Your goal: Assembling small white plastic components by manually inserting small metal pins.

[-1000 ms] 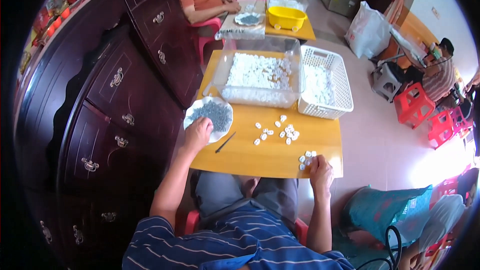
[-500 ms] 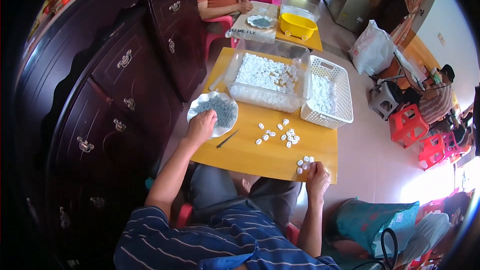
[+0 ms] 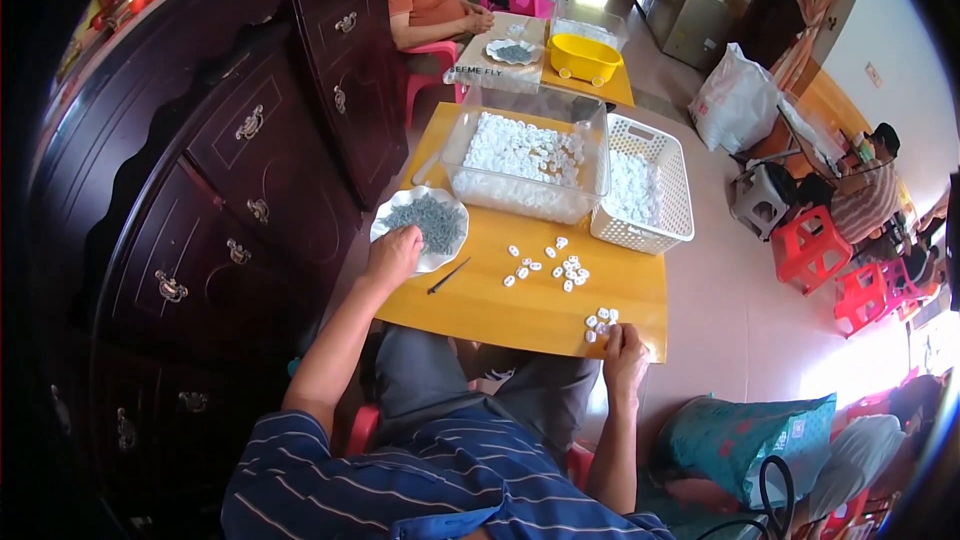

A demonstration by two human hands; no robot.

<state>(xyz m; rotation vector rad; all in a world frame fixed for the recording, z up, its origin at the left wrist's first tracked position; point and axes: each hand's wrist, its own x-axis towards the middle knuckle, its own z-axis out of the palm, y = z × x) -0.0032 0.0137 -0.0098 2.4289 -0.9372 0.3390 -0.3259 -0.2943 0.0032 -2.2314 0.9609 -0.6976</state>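
Observation:
At the left of the yellow table (image 3: 520,315), a white scalloped plate (image 3: 381,230) holds a heap of small grey pieces (image 3: 432,216). My left hand (image 3: 396,256) is at the heap's near edge with its fingertips pinched together; what they hold, if anything, is hidden. A thin dark pointed tool (image 3: 448,276) lies beside the plate. My right hand (image 3: 626,358) is at the table's front right corner, fingers closed and pointing down by a small cluster of white oval two-holed pieces (image 3: 598,319). Its fingertips hide what they grip. More such white pieces (image 3: 570,272) lie mid-table.
A clear plastic bin (image 3: 525,198) and a white perforated basket (image 3: 640,236), both with white pieces, stand at the table's far side. Beyond, another person (image 3: 432,0) sits near a yellow tub (image 3: 585,58). A dark cabinet (image 3: 225,230) stands left; a teal bag (image 3: 755,445) is on the right.
The view has shifted slightly, moving the table and its contents a little to the left in the picture. Both hands stay by the same piles, with fingers still closed.

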